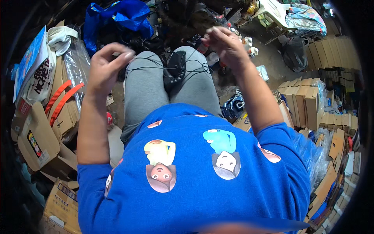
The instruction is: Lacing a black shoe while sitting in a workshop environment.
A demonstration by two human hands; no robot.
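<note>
My left hand (107, 64) is raised beside my left knee, its thumb and forefinger drawn close together. Whatever may be between those fingertips is too small to make out. Beyond my right knee, my right hand (228, 46) hangs in the air with curled, slightly blurred fingers, and their tips hide what they may hold. A black object (175, 70), whose exact kind I cannot tell, rests in my lap between my thighs. Thin black cord (150, 67) runs from around it across both knees, with loose loops near the right knee.
A blue bag (119, 21) lies beyond my left hand. Cardboard boxes (37, 136) and orange-red straps (64, 99) are at the left. Flattened cardboard (302, 97) stacks up at the right, near a black plastic bag (295, 54). A white chair (272, 13) and several bottles stand farther off.
</note>
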